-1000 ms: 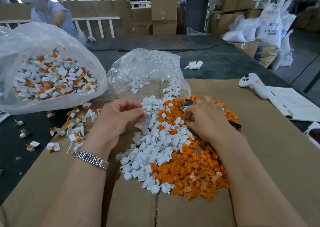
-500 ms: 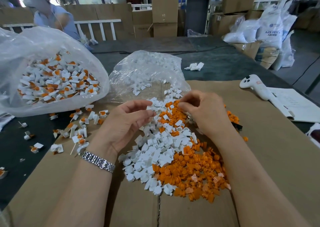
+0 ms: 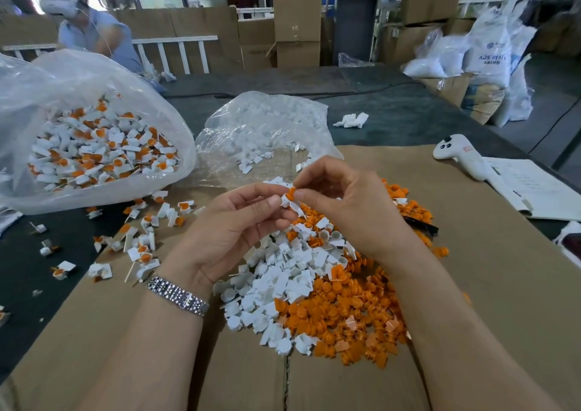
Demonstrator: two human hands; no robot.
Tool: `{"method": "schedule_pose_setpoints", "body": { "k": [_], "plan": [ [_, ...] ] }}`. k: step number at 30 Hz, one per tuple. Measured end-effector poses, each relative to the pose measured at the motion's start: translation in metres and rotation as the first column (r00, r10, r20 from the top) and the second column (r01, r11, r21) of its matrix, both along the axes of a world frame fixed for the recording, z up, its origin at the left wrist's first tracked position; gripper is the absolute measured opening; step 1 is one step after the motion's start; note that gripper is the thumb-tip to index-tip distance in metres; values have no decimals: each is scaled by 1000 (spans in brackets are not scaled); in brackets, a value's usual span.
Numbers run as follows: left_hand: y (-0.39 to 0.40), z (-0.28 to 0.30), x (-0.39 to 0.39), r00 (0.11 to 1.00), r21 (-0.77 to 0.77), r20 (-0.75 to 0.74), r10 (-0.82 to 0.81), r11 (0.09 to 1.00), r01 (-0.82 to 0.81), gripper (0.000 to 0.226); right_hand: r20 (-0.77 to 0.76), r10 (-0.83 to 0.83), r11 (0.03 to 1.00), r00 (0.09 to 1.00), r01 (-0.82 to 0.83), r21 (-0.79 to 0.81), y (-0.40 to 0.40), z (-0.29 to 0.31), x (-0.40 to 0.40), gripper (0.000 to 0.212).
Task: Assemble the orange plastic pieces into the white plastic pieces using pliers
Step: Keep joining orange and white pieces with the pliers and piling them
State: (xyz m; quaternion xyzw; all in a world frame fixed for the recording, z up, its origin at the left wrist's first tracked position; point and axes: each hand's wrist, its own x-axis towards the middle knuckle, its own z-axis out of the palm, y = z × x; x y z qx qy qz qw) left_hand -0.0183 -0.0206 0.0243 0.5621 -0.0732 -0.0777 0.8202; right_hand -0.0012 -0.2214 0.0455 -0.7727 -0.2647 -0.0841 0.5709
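Above the heap, my left hand (image 3: 232,231) pinches a white plastic piece (image 3: 287,202) between thumb and fingers. My right hand (image 3: 352,203) pinches an orange plastic piece (image 3: 291,193) and holds it against the top of the white one. Below them lies a mixed heap: white pieces (image 3: 283,272) on the left, orange pieces (image 3: 345,313) on the right. The black handle of the pliers (image 3: 421,224) pokes out from under my right wrist, lying among the orange pieces; the jaws are hidden.
A clear bag of assembled white-and-orange parts (image 3: 94,146) sits at the left, with several assembled parts (image 3: 141,237) scattered beside it. A second bag of white pieces (image 3: 261,127) lies behind the heap. A white controller (image 3: 459,156) and papers (image 3: 540,190) rest at the right. A person (image 3: 91,30) works at the far left.
Both hands have lifted off the heap and come together. My right hand let go of the pliers and picked up an orange piece; my left brought up a white piece.
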Motion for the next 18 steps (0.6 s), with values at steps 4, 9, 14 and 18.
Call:
{"method": "schedule_pose_setpoints", "body": {
  "k": [4, 9, 14, 18],
  "plan": [
    [-2, 0, -1, 1000, -9, -5, 3, 1000, -3, 21, 53, -46, 997, 998, 49, -55, 5, -2, 0, 7],
    [-6, 1, -2, 997, 8, 59, 54, 998, -55, 25, 76, -63, 998, 995, 65, -24, 6, -2, -1, 7],
    [-9, 2, -2, 995, 14, 81, 63, 998, -64, 19, 91, -41, 999, 995, 42, -14, 7, -2, -1, 9],
    [-8, 3, -3, 994, 0, 86, 70, 998, -71, 19, 92, -42, 999, 995, 42, 2, 8, -3, -1, 9]
  ]
}}
